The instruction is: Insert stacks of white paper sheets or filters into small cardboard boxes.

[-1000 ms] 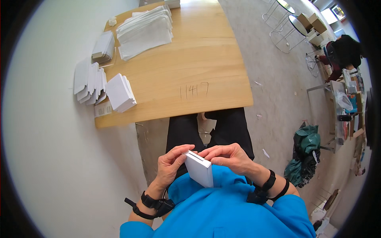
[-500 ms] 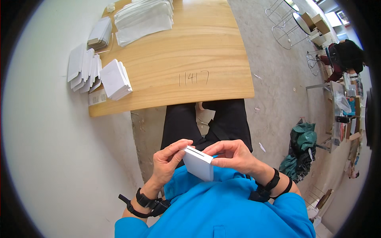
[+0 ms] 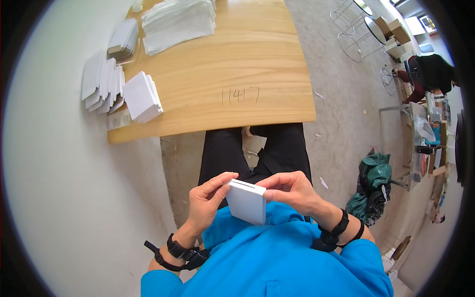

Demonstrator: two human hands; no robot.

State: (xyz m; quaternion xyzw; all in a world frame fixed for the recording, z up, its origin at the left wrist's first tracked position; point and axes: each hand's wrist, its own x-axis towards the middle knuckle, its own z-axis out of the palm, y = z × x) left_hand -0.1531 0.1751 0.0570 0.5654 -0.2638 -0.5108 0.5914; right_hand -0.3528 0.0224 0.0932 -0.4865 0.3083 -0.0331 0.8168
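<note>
Close to my body, above my lap, is a slim white box (image 3: 246,204) with a dark narrow slit along its top edge. My left hand (image 3: 209,197) grips its upper left corner between thumb and fingers. At the upper right corner, my right hand (image 3: 292,192) pinches the edge, its thumb on the near face and its index finger along the top. The far face of the box is hidden.
A wooden table (image 3: 237,59) stands ahead. On its left lie a stack of white boxes (image 3: 141,96), flat white cartons (image 3: 101,81), another stack (image 3: 123,37) and white plastic sleeves (image 3: 178,24). Dark bags (image 3: 373,178) sit on the floor at right; a person (image 3: 430,74) is beyond.
The box has tipped slightly so that more of its near face shows. My right fingers have come down closer to its top edge. My left hand keeps its hold.
</note>
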